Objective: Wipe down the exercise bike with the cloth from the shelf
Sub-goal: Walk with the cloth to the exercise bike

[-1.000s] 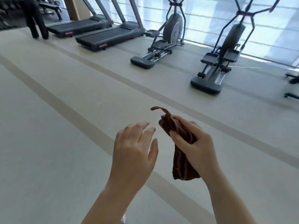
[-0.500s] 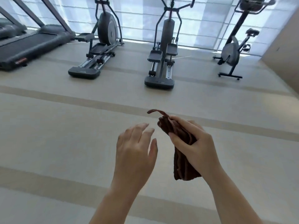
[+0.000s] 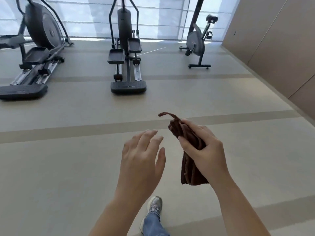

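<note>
Soft, fuzzy brown cloth [image 3: 190,169], bunched in long folds, one thin corner sticking up. Held near, right of middle, by the right hand [image 3: 206,150], grip curled tight around it. Left hand [image 3: 141,159] just beside, not touching, grip spread loose. Far right by the bright window [image 3: 85,17]: grey bike [image 3: 196,43], round body, thin black legs. Smooth tan floor [image 3: 68,167] with darker stripes.

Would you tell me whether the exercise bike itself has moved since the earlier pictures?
No. The exercise bike still stands at the window, right of the same elliptical; only the camera has swung toward it.
</note>
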A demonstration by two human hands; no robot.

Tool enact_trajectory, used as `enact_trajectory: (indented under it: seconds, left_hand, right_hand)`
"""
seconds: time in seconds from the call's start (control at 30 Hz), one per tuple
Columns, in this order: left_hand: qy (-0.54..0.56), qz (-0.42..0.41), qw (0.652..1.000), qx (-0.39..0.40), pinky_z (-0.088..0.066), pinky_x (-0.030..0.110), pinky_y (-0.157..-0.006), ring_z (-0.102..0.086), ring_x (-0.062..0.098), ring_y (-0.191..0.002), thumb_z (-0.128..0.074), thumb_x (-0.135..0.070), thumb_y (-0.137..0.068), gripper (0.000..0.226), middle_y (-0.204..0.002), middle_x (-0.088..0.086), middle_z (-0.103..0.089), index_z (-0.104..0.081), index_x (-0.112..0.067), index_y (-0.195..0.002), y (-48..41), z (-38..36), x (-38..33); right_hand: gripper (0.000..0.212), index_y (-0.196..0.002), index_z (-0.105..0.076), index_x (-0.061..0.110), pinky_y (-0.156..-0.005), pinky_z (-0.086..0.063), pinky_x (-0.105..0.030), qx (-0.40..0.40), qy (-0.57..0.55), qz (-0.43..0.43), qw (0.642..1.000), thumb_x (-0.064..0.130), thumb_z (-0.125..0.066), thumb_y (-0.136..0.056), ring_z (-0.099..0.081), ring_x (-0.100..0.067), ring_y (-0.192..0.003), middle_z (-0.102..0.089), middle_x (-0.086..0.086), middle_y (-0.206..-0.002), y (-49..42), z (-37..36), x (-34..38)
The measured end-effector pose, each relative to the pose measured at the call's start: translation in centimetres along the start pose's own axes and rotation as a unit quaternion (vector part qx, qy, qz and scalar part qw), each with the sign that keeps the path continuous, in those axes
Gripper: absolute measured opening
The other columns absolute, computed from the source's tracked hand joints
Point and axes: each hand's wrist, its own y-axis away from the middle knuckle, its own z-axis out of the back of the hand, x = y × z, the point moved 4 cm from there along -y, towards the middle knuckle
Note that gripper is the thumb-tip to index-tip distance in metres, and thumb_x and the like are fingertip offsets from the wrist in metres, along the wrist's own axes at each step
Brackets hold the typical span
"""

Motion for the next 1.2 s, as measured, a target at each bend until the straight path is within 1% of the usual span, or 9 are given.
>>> enact_trajectory:
  seconds: [0.23, 0.37, 0.57, 0.67, 0.73, 0.87, 1.03, 1.13, 1.2]
  left_hand:
    - [0.003, -0.066, 0.996, 0.066, -0.047, 0.042, -0.087, -0.060, 0.028, -0.101, -0.042, -0.025, -0.085, 0.034, -0.109, 0.008, -0.065, -0.066, -0.007, -0.100, -13.5, -7.6, 1.5]
    - [0.017, -0.069, 0.995, 0.074, -0.045, 0.042, -0.086, -0.058, 0.027, -0.102, -0.041, -0.026, -0.085, 0.035, -0.111, 0.007, -0.064, -0.065, -0.008, -0.102, -20.2, -10.9, 2.0]
    - [0.040, -0.082, 0.992, 0.092, -0.042, 0.039, -0.087, -0.057, 0.025, -0.104, -0.042, -0.027, -0.085, 0.033, -0.111, 0.004, -0.064, -0.065, -0.012, -0.102, -27.7, -16.3, 3.8]
    - [0.047, -0.086, 0.990, 0.099, -0.043, 0.040, -0.086, -0.058, 0.027, -0.102, -0.049, -0.023, -0.085, 0.027, -0.110, 0.006, -0.064, -0.065, -0.010, -0.102, -32.1, -19.8, 5.7]
    - [0.054, -0.090, 0.989, 0.107, -0.043, 0.042, -0.087, -0.058, 0.027, -0.102, -0.047, -0.024, -0.085, 0.028, -0.111, 0.006, -0.064, -0.065, -0.010, -0.103, -35.4, -22.2, 7.1]
    - [0.065, -0.088, 0.988, 0.114, -0.043, 0.042, -0.087, -0.058, 0.027, -0.103, -0.041, -0.027, -0.085, 0.034, -0.111, 0.006, -0.064, -0.065, -0.010, -0.103, -42.7, -26.1, 10.9]
    - [0.076, -0.076, 0.990, 0.087, -0.044, 0.045, -0.089, -0.059, 0.030, -0.103, -0.054, -0.018, -0.083, 0.025, -0.110, 0.009, -0.065, -0.066, -0.007, -0.102, -54.3, -29.0, 16.3]
    - [0.074, -0.074, 0.992, 0.069, -0.041, 0.044, -0.091, -0.057, 0.029, -0.105, -0.045, -0.024, -0.086, 0.032, -0.111, 0.008, -0.064, -0.065, -0.008, -0.104, -61.2, -30.7, 19.0]
    - [0.071, -0.072, 0.992, 0.070, -0.039, 0.043, -0.092, -0.056, 0.029, -0.107, -0.046, -0.024, -0.087, 0.031, -0.112, 0.008, -0.064, -0.065, -0.008, -0.106, -65.4, -32.5, 20.0]
  right_hand:
    - [0.042, -0.115, -0.060, 0.040, -0.078, -0.041, -0.005, -0.053, 0.004, -0.011, 0.999, 0.020, -0.070, -0.079, -0.058, 0.001, -0.090, -0.061, 0.013, -0.093, -12.7, 1.7, -4.4]
    - [0.044, -0.116, -0.059, 0.039, -0.079, -0.040, -0.005, -0.088, 0.026, 0.003, 0.996, 0.020, -0.070, -0.079, -0.058, -0.002, -0.092, -0.060, 0.011, -0.095, -19.1, 3.0, -6.0]
    - [0.043, -0.116, -0.061, 0.034, -0.079, -0.041, -0.007, -0.114, 0.037, -0.025, 0.992, 0.016, -0.070, -0.079, -0.058, -0.003, -0.091, -0.061, 0.009, -0.095, -26.6, 4.0, -9.7]
    - [0.042, -0.116, -0.062, 0.032, -0.077, -0.040, -0.005, -0.129, 0.040, -0.049, 0.990, 0.016, -0.070, -0.079, -0.058, -0.001, -0.090, -0.061, 0.007, -0.094, -30.7, 3.9, -12.1]
    - [0.041, -0.116, -0.062, 0.033, -0.076, -0.040, -0.004, -0.134, 0.044, -0.063, 0.988, 0.016, -0.070, -0.079, -0.058, 0.000, -0.090, -0.061, 0.007, -0.093, -34.1, 3.3, -13.7]
    - [0.042, -0.115, -0.061, 0.037, -0.078, -0.041, -0.006, -0.129, 0.056, -0.066, 0.988, 0.018, -0.070, -0.079, -0.058, -0.001, -0.092, -0.061, 0.008, -0.095, -43.2, 1.2, -15.9]
    - [0.041, -0.116, -0.060, 0.037, -0.078, -0.041, -0.006, -0.101, 0.075, -0.054, 0.991, 0.020, -0.069, -0.080, -0.057, 0.000, -0.091, -0.061, 0.007, -0.096, -57.2, -2.0, -16.3]
    - [0.041, -0.118, -0.059, 0.035, -0.077, -0.041, -0.004, -0.105, 0.083, -0.025, 0.991, 0.022, -0.068, -0.080, -0.057, 0.000, -0.091, -0.060, 0.009, -0.096, -64.8, -3.2, -16.4]
    - [0.042, -0.120, -0.059, 0.033, -0.078, -0.041, -0.003, -0.109, 0.092, -0.018, 0.990, 0.023, -0.068, -0.081, -0.056, 0.001, -0.091, -0.060, 0.009, -0.096, -69.1, -3.6, -17.3]
